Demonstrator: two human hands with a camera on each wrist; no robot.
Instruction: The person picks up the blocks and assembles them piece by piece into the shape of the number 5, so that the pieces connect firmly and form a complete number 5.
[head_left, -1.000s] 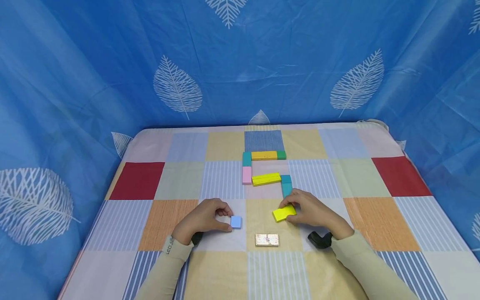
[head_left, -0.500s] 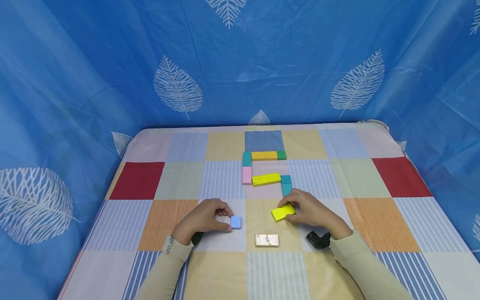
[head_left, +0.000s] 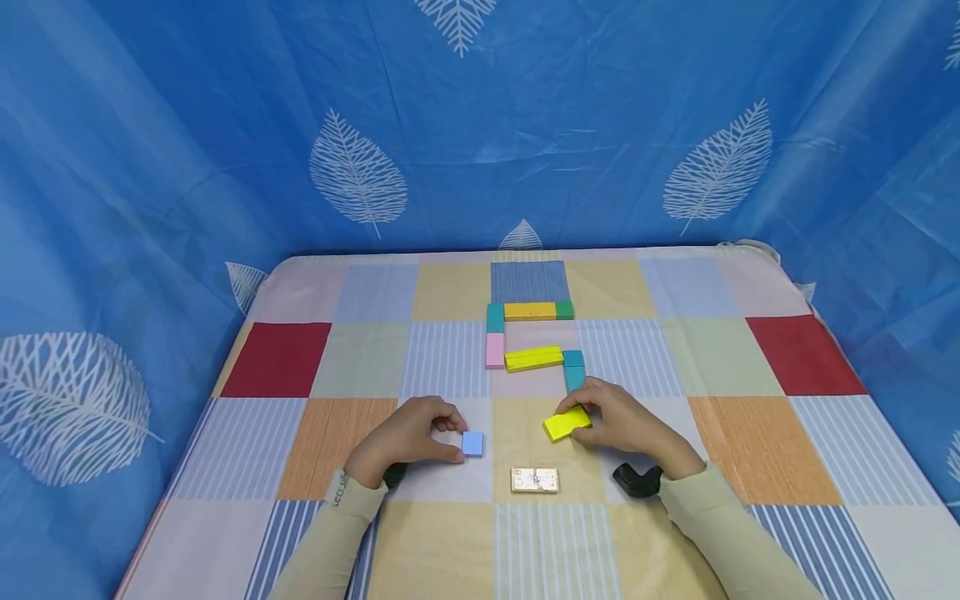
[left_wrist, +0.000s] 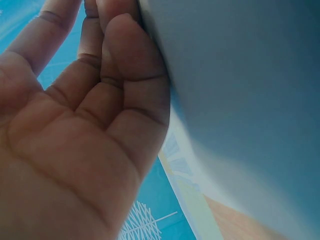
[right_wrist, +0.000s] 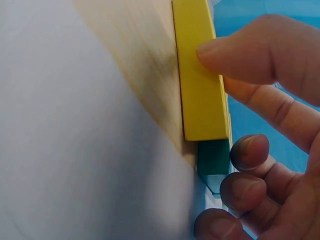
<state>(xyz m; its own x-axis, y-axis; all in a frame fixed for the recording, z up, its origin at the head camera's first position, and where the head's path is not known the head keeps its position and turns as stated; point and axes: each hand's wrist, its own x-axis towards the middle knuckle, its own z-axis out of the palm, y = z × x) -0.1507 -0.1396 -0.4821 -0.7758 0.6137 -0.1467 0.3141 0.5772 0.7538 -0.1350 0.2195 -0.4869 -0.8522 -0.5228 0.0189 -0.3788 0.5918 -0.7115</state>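
Observation:
In the head view, my left hand (head_left: 412,433) pinches a small light blue block (head_left: 472,444) between thumb and fingers, low over the patchwork cloth. That block cannot be made out in the left wrist view, where my palm and curled fingers fill the left half. My right hand (head_left: 622,423) holds a bright yellow rectangular block (head_left: 566,424) at its right end. In the right wrist view the thumb lies against the face of this yellow block (right_wrist: 202,90), with a dark green-teal block (right_wrist: 214,156) just past its end. A teal block (head_left: 574,375) stands beyond my right fingers, partly hidden.
Farther back, a bent line of blocks runs through a green block (head_left: 564,310), an orange-yellow block (head_left: 529,312), a teal block (head_left: 495,318), a pink block (head_left: 495,351) and yellow strips (head_left: 533,358). A pale patterned block (head_left: 535,480) lies between my forearms. Blue curtains (head_left: 525,125) enclose the table.
My right hand has shifted very slightly left with the yellow block. My left hand and the light blue block stay in place.

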